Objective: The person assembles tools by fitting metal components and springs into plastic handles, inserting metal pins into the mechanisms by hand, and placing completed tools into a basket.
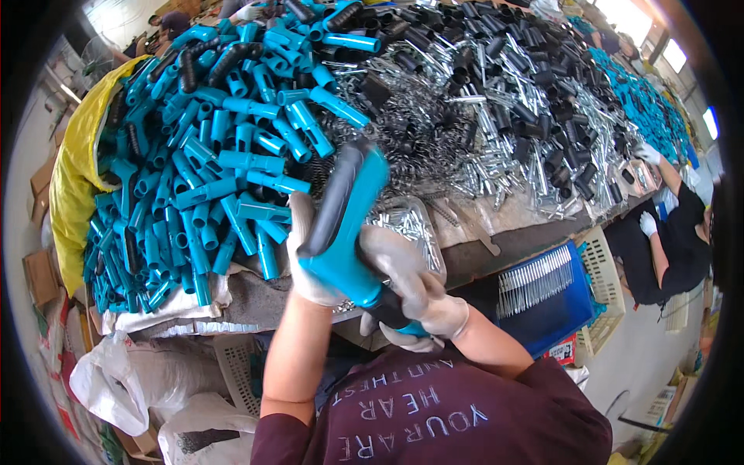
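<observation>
A teal plastic handle [347, 271] with a black ribbed grip is held up in front of my chest, its upper end blurred. My left hand [311, 285], in a pale work glove, is closed round its left side, with most of the fingers hidden behind it. From the right, my gloved right hand [415, 283] grips the black collar at its lower end. Beyond my hands, a heap of teal tubular handle parts [225, 163] covers the left of the bench. A clear tray of small metal pins [415, 229] sits just past my right hand.
Springs [418, 116], black sleeves and metal rods [504, 132] are piled across the bench. A blue bin [542, 287] of metal parts and a cream crate [601, 287] stand at the right. Another person [670, 240] works farther right. White sacks [147, 376] lie lower left.
</observation>
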`<state>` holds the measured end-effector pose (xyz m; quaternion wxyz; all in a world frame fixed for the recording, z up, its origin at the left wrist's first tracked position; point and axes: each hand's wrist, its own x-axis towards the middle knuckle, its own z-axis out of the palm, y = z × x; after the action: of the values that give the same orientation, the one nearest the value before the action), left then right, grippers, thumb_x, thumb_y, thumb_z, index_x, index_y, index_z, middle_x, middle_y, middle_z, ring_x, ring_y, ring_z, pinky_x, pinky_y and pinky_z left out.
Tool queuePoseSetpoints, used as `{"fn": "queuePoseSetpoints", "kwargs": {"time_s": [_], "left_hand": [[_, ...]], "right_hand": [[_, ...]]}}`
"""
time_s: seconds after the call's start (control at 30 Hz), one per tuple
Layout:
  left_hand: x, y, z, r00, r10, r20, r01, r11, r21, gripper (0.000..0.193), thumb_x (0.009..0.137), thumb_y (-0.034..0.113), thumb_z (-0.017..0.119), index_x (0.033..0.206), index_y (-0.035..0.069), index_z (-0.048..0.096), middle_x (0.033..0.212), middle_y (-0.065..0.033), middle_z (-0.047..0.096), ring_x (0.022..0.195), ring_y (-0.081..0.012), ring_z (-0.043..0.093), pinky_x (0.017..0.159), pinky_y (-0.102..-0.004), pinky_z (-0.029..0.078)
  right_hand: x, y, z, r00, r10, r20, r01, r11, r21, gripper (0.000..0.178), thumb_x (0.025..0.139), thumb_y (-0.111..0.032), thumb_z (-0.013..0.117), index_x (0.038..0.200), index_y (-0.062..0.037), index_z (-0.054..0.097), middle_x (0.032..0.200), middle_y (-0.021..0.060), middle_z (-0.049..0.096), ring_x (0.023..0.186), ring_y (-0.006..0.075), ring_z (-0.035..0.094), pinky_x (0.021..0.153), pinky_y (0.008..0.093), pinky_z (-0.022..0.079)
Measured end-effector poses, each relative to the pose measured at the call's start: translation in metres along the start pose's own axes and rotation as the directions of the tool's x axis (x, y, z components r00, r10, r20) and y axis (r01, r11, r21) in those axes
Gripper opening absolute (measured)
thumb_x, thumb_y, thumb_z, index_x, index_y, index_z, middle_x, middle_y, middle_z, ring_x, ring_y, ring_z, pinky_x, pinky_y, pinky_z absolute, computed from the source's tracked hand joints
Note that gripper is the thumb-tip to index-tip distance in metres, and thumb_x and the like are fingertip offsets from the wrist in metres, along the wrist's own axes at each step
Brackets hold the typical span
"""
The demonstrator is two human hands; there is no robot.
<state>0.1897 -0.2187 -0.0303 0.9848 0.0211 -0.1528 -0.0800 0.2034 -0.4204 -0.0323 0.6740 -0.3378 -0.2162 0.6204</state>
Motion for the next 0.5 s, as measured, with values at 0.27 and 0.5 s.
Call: {"fn": "queuePoseSetpoints", "kwargs": {"time_s": [0.27, 0.5], "left_hand": [[0.014, 0.028, 0.067, 0.964, 0.127, -0.233, 0.199, 0.236, 0.951, 0.059, 0.098, 0.036, 0.035, 0.122, -0.012, 0.059, 0.128, -0.0252, 0.059, 0.127, -0.0315, 0.051, 0.112, -0.0380, 0.032], [0.028, 0.024, 0.053, 0.969, 0.100, -0.226, 0.222, 0.051, 0.974, 0.048, 0.099, 0.026, 0.040, 0.121, -0.011, 0.061, 0.125, -0.0200, 0.063, 0.119, -0.0253, 0.057, 0.107, -0.0333, 0.036]], "right_hand": [[-0.039, 0.007, -0.015, 0.973, -0.132, -0.191, 0.141, 0.990, 0.032, 0.048, 0.100, -0.044, 0.045, 0.119, -0.0009, 0.056, 0.061, 0.0019, 0.048, 0.041, 0.0063, 0.040, 0.036, 0.0226, 0.031], [-0.037, 0.004, -0.032, 0.865, 0.028, -0.501, -0.103, 0.987, -0.122, 0.041, 0.097, -0.040, 0.051, 0.118, -0.0053, 0.057, 0.063, 0.0014, 0.049, 0.045, 0.0059, 0.042, 0.038, 0.0225, 0.033]]}}
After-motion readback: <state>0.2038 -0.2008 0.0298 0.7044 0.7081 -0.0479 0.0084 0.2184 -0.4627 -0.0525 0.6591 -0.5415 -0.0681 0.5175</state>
